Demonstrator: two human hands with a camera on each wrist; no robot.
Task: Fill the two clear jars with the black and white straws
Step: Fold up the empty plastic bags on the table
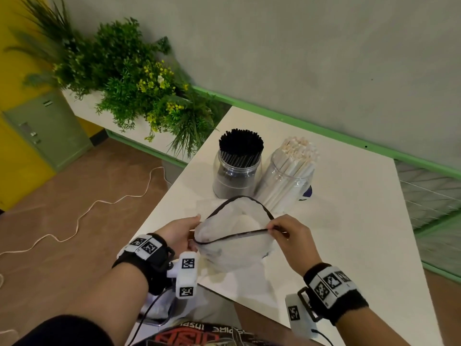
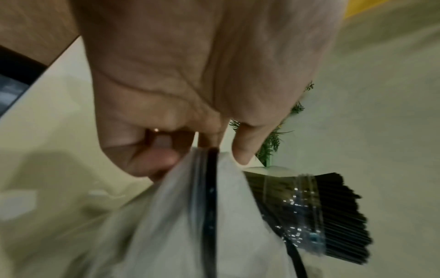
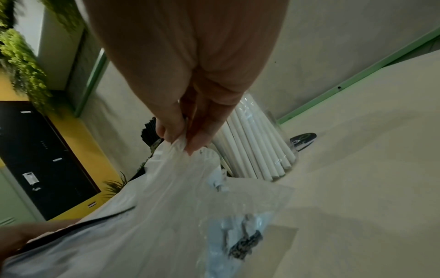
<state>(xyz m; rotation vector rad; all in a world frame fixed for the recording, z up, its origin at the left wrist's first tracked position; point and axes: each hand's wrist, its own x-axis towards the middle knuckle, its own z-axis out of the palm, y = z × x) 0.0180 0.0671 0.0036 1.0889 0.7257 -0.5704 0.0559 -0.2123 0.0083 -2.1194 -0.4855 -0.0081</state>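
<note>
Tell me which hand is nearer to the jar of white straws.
Right. The right hand pinches the bag rim just before the jar of white straws; the left hand holds the opposite rim, farther away.

My left hand (image 2: 190, 84) pinched the clear bag (image 2: 202, 216) by its black-edged rim. Just beyond the bag stood the jar of black straws (image 2: 309, 212).

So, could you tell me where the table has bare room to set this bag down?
Bare table lies right of the white-straw jar, out to the far edge. Crowded: the bag fills the near-left corner before the black-straw jar.
</note>
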